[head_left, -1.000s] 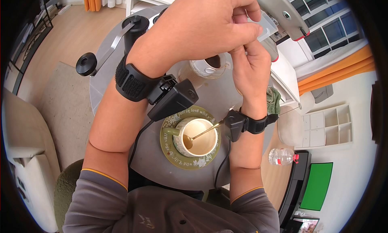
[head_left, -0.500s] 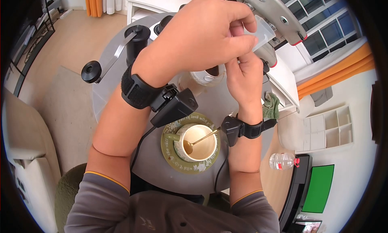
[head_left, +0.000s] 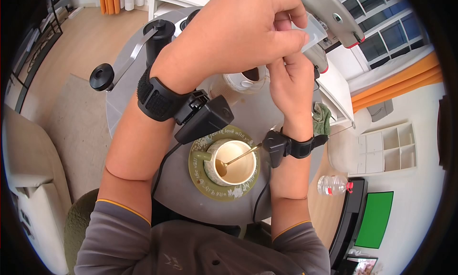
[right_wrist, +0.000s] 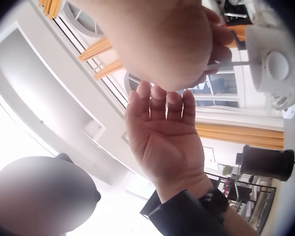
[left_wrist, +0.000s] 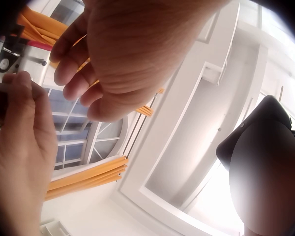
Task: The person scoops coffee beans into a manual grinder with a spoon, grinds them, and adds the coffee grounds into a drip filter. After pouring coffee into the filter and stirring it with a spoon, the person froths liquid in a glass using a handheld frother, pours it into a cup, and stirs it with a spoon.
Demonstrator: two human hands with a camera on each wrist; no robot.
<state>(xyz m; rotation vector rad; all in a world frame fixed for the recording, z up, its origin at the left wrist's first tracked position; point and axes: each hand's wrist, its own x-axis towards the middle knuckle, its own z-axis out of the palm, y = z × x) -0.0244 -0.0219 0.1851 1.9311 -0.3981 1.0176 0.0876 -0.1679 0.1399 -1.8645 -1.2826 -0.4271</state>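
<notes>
In the head view, my left hand (head_left: 248,34) is raised over the far side of the table. Its fingers curl loosely, and the right wrist view shows nothing in its palm. Just below it, my right hand (head_left: 292,86) pinches a thin grey stick (right_wrist: 238,63) between thumb and fingers; its kind cannot be told. Under the hands stands a glass carafe (head_left: 228,89) with dark coffee in its white-rimmed top. Nearer me, a cup (head_left: 238,177) holds a gold spoon (head_left: 241,155) and sits on a green saucer (head_left: 198,182) with white lettering.
A black grinder (head_left: 160,34) with a crank stands at the table's left. Behind the hands are a metal machine (head_left: 341,20) and a clear plastic container (head_left: 315,34). A green cloth (head_left: 322,117) lies at the right edge. Wrist-camera cables cross the table near the cup.
The head view shifted slightly and came back, so the scene moved in the picture. Both hands keep nearly the same pose, the right one slightly lower beneath the left.
</notes>
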